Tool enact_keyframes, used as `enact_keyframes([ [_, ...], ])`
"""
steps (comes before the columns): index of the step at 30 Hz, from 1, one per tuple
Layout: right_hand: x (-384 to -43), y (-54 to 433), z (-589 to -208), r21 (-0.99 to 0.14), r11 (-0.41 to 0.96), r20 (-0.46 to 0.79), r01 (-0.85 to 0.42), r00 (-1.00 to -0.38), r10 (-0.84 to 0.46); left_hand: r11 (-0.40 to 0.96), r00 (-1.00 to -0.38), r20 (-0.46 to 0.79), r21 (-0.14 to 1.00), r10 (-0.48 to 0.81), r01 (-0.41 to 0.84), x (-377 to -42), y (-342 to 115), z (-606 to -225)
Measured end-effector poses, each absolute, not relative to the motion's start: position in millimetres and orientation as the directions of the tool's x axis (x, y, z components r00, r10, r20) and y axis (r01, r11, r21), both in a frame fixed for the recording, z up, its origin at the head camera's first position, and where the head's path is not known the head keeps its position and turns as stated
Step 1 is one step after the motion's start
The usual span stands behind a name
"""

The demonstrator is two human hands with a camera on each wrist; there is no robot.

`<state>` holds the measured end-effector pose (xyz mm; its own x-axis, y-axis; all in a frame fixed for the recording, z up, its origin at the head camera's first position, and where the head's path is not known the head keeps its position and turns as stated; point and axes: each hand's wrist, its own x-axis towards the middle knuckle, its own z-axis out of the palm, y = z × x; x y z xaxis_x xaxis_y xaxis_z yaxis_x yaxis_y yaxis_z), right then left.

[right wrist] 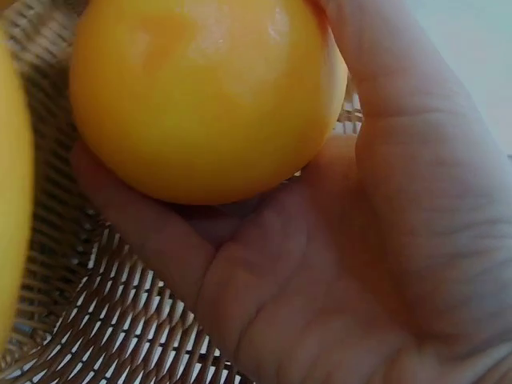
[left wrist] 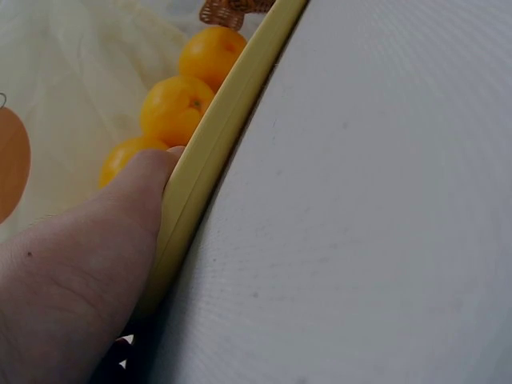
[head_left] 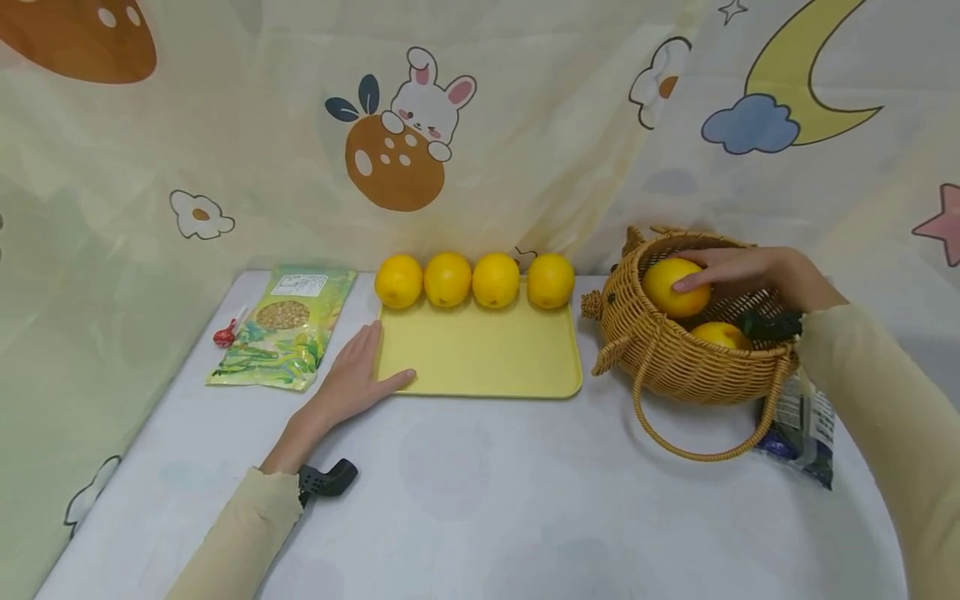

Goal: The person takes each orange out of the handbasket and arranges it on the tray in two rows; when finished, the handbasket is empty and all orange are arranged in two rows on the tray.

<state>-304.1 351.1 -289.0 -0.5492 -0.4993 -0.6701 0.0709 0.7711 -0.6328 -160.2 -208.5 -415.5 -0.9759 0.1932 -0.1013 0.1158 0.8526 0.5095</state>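
Note:
My right hand [head_left: 738, 268] reaches into a wicker basket [head_left: 675, 367] shaped like an animal and grips an orange [head_left: 670, 292] near its mouth. The right wrist view has that orange [right wrist: 208, 96] close up, with fingers and thumb curled around it. Another orange [head_left: 722, 335] lies lower in the basket. My left hand [head_left: 356, 375] rests at the left edge of a yellow tray [head_left: 480, 354], fingers straight and thumb laid over the near corner. Along the tray's far edge sits a row of several oranges [head_left: 447, 280].
Left of the tray lies a green food packet [head_left: 281, 329] with a red-wrapped lollipop [head_left: 225, 336] beside it. A dark packet [head_left: 802, 429] lies partly under the basket's right side. The basket's handle [head_left: 701, 457] hangs toward the front. A printed cloth [head_left: 525, 125] rises behind the table.

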Motion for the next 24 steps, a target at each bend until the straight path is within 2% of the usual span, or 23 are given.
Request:
enact_keyframes([
  [7,-295.4,357.9,-267.9,-0.649,0.760,-0.647,0.024,-0.542,-0.536,0.847,-0.975,-0.104,0.519,0.195,0.114,-161.3,-207.0,-419.1],
  [9,-287.2,357.3,-255.9,-0.660,0.750,-0.611,-0.029,-0.561,-0.559,0.849,-0.974,-0.107,0.516,0.198,0.115,-161.8,-206.6,-419.6],
  [11,-274.2,352.7,-240.6,-0.678,0.725,-0.527,-0.123,-0.606,-0.596,0.851,-0.974,-0.110,0.512,0.199,0.116,-161.9,-206.7,-419.0],
  [15,-244.4,327.6,-215.2,-0.728,0.611,-0.227,-0.311,-0.733,-0.642,0.854,-0.975,-0.102,0.507,0.195,0.118,-161.8,-208.5,-415.6],
  [17,-229.0,306.7,-208.9,-0.786,0.528,-0.086,-0.321,-0.789,-0.608,0.854,-0.976,-0.102,0.507,0.193,0.116,-161.6,-209.2,-414.1],
  [19,-215.1,282.0,-207.3,-0.860,0.425,-0.005,-0.281,-0.829,-0.559,0.854,-0.976,-0.102,0.507,0.190,0.113,-161.5,-209.5,-413.4],
  [22,-196.3,241.0,-209.7,-0.914,0.341,0.034,-0.223,-0.876,-0.481,0.854,-0.976,-0.112,0.509,0.186,0.104,-161.2,-209.0,-414.1],
  [24,-186.4,214.2,-212.7,-0.918,0.345,0.027,-0.196,-0.898,-0.439,0.856,-0.977,-0.113,0.507,0.183,0.102,-161.5,-208.3,-415.2],
])
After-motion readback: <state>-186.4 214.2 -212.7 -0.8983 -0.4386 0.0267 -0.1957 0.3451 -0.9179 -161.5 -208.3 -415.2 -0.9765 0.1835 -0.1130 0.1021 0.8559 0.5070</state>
